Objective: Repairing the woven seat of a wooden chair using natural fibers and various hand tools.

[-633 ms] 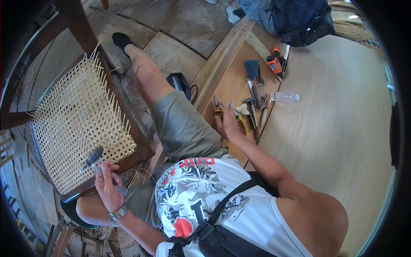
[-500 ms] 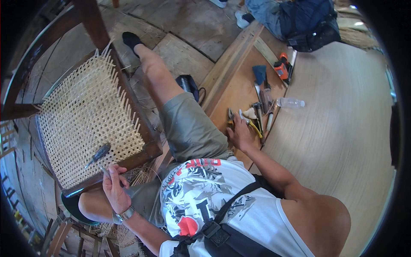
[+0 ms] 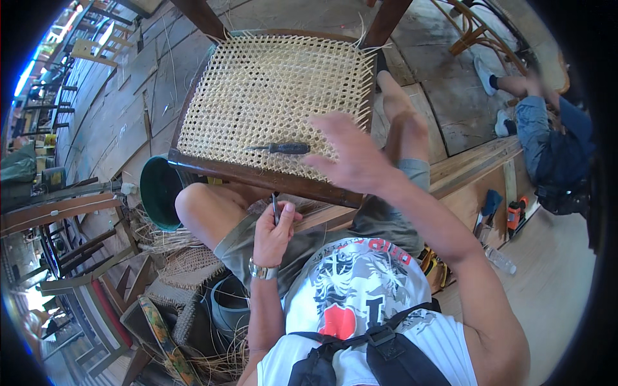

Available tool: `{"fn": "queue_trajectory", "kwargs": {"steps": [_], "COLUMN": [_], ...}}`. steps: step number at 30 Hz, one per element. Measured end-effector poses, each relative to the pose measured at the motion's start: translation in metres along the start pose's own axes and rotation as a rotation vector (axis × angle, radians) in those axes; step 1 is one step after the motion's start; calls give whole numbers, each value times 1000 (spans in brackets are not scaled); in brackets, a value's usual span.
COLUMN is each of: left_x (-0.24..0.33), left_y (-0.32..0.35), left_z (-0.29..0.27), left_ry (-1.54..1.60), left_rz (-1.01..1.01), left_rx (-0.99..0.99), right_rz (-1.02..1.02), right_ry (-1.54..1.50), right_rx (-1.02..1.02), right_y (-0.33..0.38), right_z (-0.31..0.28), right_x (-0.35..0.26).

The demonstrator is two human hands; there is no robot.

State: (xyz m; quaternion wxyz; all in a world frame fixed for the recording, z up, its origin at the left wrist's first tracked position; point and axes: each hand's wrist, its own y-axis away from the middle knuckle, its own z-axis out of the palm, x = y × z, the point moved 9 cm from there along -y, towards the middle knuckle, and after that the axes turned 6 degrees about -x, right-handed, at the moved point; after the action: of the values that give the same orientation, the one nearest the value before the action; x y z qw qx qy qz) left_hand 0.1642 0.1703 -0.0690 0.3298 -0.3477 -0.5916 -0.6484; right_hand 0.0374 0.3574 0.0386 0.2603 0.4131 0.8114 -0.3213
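In front of me stands a dark wooden chair, its seat of pale woven cane (image 3: pixel 277 90) with loose strand ends along the right edge. A screwdriver (image 3: pixel 290 148) with a dark handle lies on the weave near the front rail (image 3: pixel 257 175). My left hand (image 3: pixel 273 235), below that rail, is closed around a thin dark tool (image 3: pixel 276 207); its exact kind is unclear. Over the right front part of the seat, my right hand (image 3: pixel 351 154) is raised, blurred by motion, fingers apart and nothing visible in them. Whether it touches the cane cannot be told.
A green bucket (image 3: pixel 161 193) stands left of my knee, a grey bucket (image 3: pixel 230 305) below it among cane scraps. At right, a wooden bench holds a blue-bladed scraper (image 3: pixel 492 202), an orange tool (image 3: pixel 516 213), a plastic bottle (image 3: pixel 500 260) and yellow-handled pliers (image 3: pixel 438 270). Another person (image 3: pixel 547 141) sits beyond.
My right hand has left the pliers on the bench and swung over the cane seat. My view has turned left toward the chair. The left hand still holds the thin tool.
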Motion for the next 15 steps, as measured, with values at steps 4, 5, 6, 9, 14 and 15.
{"fn": "queue_trajectory", "kwargs": {"steps": [4,5,6,9,14,15], "left_x": [-17,-21,-23,-37,-34,-30], "left_y": [15,18,19,21,3,-4], "left_z": [14,16,18,11,-5,-9], "left_ry": [-6,-21,-17,76,236,300], "left_rz": [-6,-4,7,-41,-5,28], "left_rx": [-35,-49,-56,-20,32,40], "right_rz": [-84,-116,-119,28,585,693], "right_ry": [242,268,282,131,317,332], "right_rx": [-182,-220,-217,-8,288,322], "right_y": [-28,-32,-30,-2,161,214], "right_z": [87,92,85,14,-131,-144], "right_x": [7,4,7,19,102,123]}}
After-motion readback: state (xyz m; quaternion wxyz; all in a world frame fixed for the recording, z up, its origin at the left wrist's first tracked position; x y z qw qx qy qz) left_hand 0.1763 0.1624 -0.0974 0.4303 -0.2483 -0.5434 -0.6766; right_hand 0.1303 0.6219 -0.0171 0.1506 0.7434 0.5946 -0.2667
